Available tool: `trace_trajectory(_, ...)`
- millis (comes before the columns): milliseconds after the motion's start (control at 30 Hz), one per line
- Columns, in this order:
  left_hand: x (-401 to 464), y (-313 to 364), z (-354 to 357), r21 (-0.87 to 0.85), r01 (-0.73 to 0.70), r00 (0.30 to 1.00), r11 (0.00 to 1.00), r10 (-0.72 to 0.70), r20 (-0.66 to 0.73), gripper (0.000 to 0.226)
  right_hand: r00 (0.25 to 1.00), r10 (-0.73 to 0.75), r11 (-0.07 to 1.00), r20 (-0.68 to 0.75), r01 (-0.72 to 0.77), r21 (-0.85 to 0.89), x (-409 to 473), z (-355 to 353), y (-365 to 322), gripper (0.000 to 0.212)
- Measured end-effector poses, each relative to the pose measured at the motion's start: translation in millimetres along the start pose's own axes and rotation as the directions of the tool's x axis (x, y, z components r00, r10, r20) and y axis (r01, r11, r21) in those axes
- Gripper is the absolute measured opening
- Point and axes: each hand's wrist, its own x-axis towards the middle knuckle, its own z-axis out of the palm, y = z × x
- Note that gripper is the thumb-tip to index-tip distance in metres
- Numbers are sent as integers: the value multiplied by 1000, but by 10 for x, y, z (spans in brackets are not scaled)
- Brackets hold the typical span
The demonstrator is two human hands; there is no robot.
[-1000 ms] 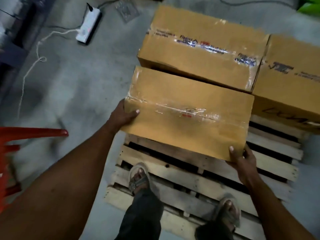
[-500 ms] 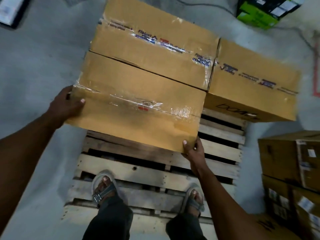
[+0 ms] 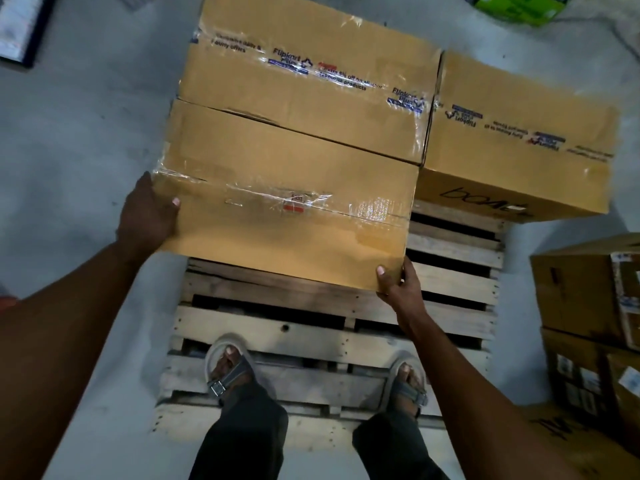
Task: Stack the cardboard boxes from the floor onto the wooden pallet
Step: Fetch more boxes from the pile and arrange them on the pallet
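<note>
I hold a taped cardboard box (image 3: 284, 202) over the wooden pallet (image 3: 332, 341). My left hand (image 3: 147, 216) grips its left end, thumb on top. My right hand (image 3: 398, 285) grips its near right corner, thumb on the top face. The box's far edge lies against a second box (image 3: 311, 74) on the pallet's far left. A third box (image 3: 519, 133) sits on the far right of the pallet. I cannot tell whether the held box rests on the slats. My sandalled feet stand on the pallet's near boards.
More cardboard boxes (image 3: 595, 323) are stacked on the floor at the right. A green package (image 3: 519, 8) lies at the top right. A dark-framed flat object (image 3: 20, 29) lies on the grey floor at the top left.
The held box has moved forward until its far edge meets the far-left box. Both hands keep the same grip.
</note>
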Motion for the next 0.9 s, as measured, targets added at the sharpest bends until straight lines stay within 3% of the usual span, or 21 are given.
trace_trajectory(67, -151, 74, 102, 40, 94, 995, 995, -92, -49, 87, 999, -44, 992, -19, 41, -119, 5, -26, 1, 81)
trace_trajectory(133, -485, 173, 243, 50, 111, 990, 993, -105, -99, 85, 998, -39, 973, -50, 27, -229, -6, -43, -54, 103)
trace_trajectory(233, -1102, 408, 422, 1, 93, 995, 996, -93, -33, 87, 996, -47, 903, -79, 9, -430, -283, -65, -341, 92)
trace_trajectory(400, -2418, 1140, 356, -48, 80, 974, 996, -67, 219, 91, 973, -229, 774, 1, 183, -606, -1180, -319, -919, 80)
trace_trajectory(567, -3368, 2095, -216, -44, -193, 923, 980, 197, 330, 87, 912, -410, 668, 28, 322, -671, -2291, -777, -1776, 75)
trace_trajectory(667, -3767, 2832, -641, -135, -396, 857, 908, 418, 300, 84, 855, -518, 605, -30, 341, -720, -2870, -1219, -2252, 72)
trace_trajectory(900, -4581, 4412, -1116, -103, -670, 715, 735, 676, 179, 81, 754, -633, 578, -175, 310, -755, -3912, -2572, -2656, 75)
